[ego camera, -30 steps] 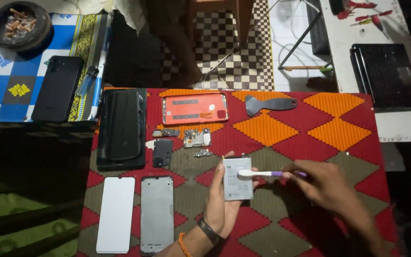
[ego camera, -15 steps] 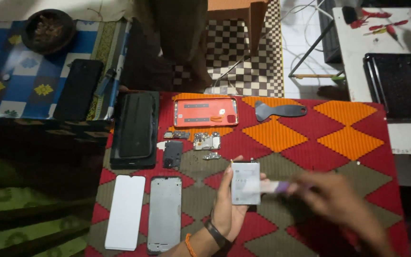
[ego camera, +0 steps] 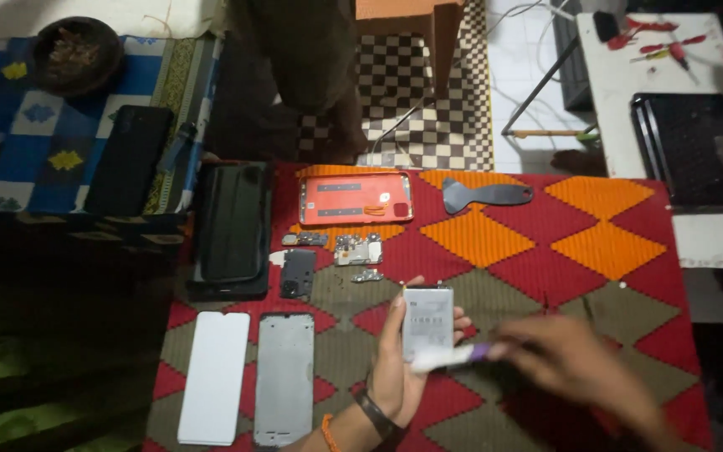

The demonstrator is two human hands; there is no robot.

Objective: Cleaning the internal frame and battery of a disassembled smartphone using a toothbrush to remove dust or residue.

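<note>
Two hands low over the patterned mat [ego camera: 495, 251]. Left hand [ego camera: 399, 368] palm up, fingers curled round the edges of a grey phone battery [ego camera: 427, 320], held upright just above the mat, right of centre. Right hand [ego camera: 575, 364] blurred, fingers pinched together on a small white tube with a purple end [ego camera: 449, 358], tip touching the battery's lower edge. Laid out to the left: white screen panel [ego camera: 214, 377], grey metal frame [ego camera: 284, 378], black phone [ego camera: 232, 224]. Above the battery: orange back cover [ego camera: 355, 198], small circuit boards [ego camera: 358, 249], black camera cover [ego camera: 298, 274]. Dark pry tool [ego camera: 485, 195] well apart, upper right.
</note>
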